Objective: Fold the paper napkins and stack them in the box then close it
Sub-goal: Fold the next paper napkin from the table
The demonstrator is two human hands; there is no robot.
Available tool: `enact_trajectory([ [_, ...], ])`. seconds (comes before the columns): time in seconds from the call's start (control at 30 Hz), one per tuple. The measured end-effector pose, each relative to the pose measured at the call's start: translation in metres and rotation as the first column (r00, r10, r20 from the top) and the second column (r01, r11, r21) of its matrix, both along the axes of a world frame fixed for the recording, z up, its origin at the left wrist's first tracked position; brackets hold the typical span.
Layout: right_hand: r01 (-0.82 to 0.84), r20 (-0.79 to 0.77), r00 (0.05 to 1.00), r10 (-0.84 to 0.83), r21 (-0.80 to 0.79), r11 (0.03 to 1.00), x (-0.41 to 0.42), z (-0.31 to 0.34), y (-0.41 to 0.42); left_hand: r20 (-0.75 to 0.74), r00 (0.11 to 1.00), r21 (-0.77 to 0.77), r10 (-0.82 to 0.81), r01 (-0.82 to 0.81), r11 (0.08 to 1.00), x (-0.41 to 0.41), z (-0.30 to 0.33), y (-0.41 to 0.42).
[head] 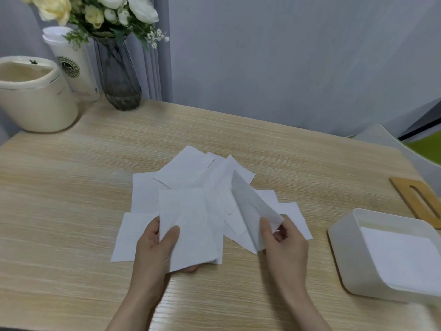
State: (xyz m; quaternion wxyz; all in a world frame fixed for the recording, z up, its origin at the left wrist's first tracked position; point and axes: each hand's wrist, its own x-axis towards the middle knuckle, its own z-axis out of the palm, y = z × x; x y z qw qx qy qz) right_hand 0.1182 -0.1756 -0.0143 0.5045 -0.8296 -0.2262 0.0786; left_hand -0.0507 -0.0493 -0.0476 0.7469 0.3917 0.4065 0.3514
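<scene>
**Operator:** What sits at the left of the table (71, 199)?

**Guide:** At the far left corner you have a cream container (35, 96), a lidded paper cup (71, 65) behind it, and a dark glass vase (119, 75) holding pale flowers (100, 10).

**Operator:** Where are the napkins and my hands?

**Guide:** A loose pile of napkins (188, 170) lies spread at the table's centre, sheets overlapping. Your left hand (155, 249) holds one napkin (191, 230) above the pile, thumb on top, fingers curled beneath its lower edge. Your right hand (284, 244) pinches the opposite side of that sheet, which stands raised and bent over toward the left half. Both hands are closed on the same napkin.

**Operator:** And the box?

**Guide:** The white box (346, 259) stands at your right, well apart from the pile, uncovered, with white napkins lying flat inside. A wooden lid (405, 192) with a slot lies flat on the table just behind the box.
</scene>
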Motion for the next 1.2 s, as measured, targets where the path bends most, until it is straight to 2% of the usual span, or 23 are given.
enact_trajectory([
  [0.07,0.043,-0.062,0.997,-0.039,0.061,0.997,0.004,0.002,-0.009,-0.007,1.000,0.002,-0.002,0.002,1.000,0.000,0.000,0.000],
  [0.2,0.125,-0.092,0.989,-0.119,0.071,0.990,0.012,0.003,-0.025,-0.017,1.000,-0.001,-0.011,0.011,1.000,0.000,-0.001,0.001],
  [0.43,0.168,0.036,0.986,-0.165,-0.119,0.979,0.023,0.000,-0.039,-0.021,1.000,0.003,-0.012,0.012,1.000,0.000,-0.002,0.001],
  [0.63,0.137,0.162,0.984,-0.078,-0.394,0.909,0.024,-0.003,-0.047,-0.028,1.000,0.008,-0.007,0.008,1.000,0.001,-0.002,0.001],
  [0.77,0.140,0.274,0.962,0.004,-0.504,0.852,0.023,-0.005,-0.047,-0.026,1.000,0.015,-0.013,0.014,1.000,0.001,-0.002,0.001],
  [0.9,0.152,0.408,0.909,0.083,-0.511,0.846,0.019,-0.006,-0.042,-0.027,1.000,0.015,-0.015,0.015,1.000,0.001,-0.001,0.001],
  [1.03,0.048,0.380,0.911,0.160,-0.482,0.875,0.011,-0.008,-0.035,-0.022,1.000,0.019,-0.017,0.017,1.000,0.001,0.000,0.000],
  [1.2,0.028,0.388,0.903,0.183,-0.479,0.877,0.003,-0.009,-0.037,-0.019,1.000,0.025,-0.017,0.018,1.000,0.000,-0.002,0.001],
])
